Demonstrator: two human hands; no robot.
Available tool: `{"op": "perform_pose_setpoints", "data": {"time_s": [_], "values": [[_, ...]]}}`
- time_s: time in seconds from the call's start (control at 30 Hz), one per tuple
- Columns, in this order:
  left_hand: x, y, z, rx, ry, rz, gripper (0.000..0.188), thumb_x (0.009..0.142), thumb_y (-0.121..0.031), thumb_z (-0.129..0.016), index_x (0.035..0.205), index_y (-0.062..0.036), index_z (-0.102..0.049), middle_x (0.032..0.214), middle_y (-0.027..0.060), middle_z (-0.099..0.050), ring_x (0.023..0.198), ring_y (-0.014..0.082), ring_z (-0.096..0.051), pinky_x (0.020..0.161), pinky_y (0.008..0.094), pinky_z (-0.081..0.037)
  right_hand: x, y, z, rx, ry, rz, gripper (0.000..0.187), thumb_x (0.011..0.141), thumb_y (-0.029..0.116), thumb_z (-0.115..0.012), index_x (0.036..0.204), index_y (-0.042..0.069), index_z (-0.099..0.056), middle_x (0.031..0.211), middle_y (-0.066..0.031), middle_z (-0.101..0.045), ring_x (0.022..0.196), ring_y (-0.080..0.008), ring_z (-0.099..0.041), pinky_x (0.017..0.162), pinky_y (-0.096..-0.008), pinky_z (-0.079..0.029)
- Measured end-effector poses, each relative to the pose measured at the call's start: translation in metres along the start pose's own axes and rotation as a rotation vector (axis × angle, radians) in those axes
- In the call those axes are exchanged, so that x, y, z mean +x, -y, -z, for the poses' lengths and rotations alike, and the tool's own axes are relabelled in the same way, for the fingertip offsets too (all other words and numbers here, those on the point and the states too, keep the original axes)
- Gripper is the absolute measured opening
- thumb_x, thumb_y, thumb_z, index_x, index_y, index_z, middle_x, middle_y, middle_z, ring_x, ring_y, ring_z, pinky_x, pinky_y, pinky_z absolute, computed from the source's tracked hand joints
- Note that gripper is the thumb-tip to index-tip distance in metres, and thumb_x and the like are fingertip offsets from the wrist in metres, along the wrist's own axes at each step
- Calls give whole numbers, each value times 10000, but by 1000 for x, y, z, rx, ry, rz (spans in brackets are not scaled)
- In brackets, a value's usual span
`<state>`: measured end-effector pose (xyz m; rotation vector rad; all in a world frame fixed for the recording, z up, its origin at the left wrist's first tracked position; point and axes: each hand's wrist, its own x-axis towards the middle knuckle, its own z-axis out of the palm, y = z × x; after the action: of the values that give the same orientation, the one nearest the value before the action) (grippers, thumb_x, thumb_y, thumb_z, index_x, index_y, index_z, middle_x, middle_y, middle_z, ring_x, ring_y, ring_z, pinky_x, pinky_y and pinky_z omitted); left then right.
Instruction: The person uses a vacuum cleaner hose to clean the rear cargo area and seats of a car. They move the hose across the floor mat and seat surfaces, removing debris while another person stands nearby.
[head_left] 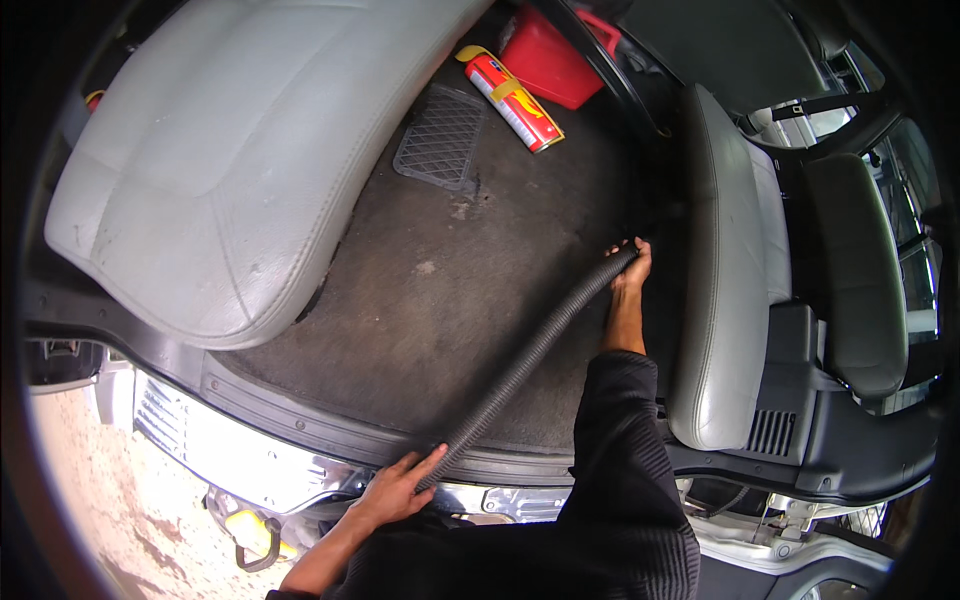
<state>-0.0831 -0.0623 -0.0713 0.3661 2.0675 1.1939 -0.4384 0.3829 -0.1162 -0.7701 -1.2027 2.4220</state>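
A black ribbed vacuum hose (525,362) runs slantwise across the dark carpeted floor (400,285) of a vehicle, from the door sill toward the right-hand seat. My right hand (630,266) is closed round its far end, low beside that seat; the tip past the fingers is lost in shadow. Nearer to me, over the sill, my left hand (398,490) holds the hose with the fingers along its side. Where the hose goes beyond the left hand is hidden.
Grey seats stand left (225,170) and right (715,270). Farther back lie a ribbed black pad (440,137), a red spray-type canister (515,103) with a yellow cap, and a red plastic container (560,58). Outside the sill (300,425), a yellow object (255,533) with a black handle sits lower left.
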Motion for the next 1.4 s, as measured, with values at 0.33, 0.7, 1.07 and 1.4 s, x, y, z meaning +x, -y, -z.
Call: {"op": "perform_pose_setpoints", "data": {"time_s": [0.33,0.7,1.07,1.4], "values": [[24,7,12,-63,-208,-25,788,828,-222,-681,1491,-310,-265,1065,231,-568,775,390,-640,725,460,-540,21,-20,-52,176,-65,26,223,822,251,-586,781,51,-498,668,-79,-514,520,-260,-541,500,-410,-485],[-40,51,-4,-20,-260,5,721,781,-169,-717,1427,-272,-415,1025,195,-585,689,345,-635,628,410,-549,-70,-58,-13,340,-39,184,184,778,169,-576,861,35,-482,760,-125,-554,511,-279,-563,477,-414,-501],[-12,28,6,-42,-362,-136,776,740,-123,-746,1434,-222,-412,1044,238,-619,867,414,-642,734,418,-556,-26,-57,-57,18,-152,226,264,766,92,-609,992,54,-478,728,-117,-532,451,-252,-536,393,-391,-490],[5,3,19,-169,-291,-135,811,761,-103,-743,1466,-214,-358,1060,210,-624,871,366,-656,771,392,-540,-16,-19,-93,-154,-113,91,359,767,152,-645,1066,53,-474,753,-120,-541,468,-245,-531,390,-377,-489]]}}
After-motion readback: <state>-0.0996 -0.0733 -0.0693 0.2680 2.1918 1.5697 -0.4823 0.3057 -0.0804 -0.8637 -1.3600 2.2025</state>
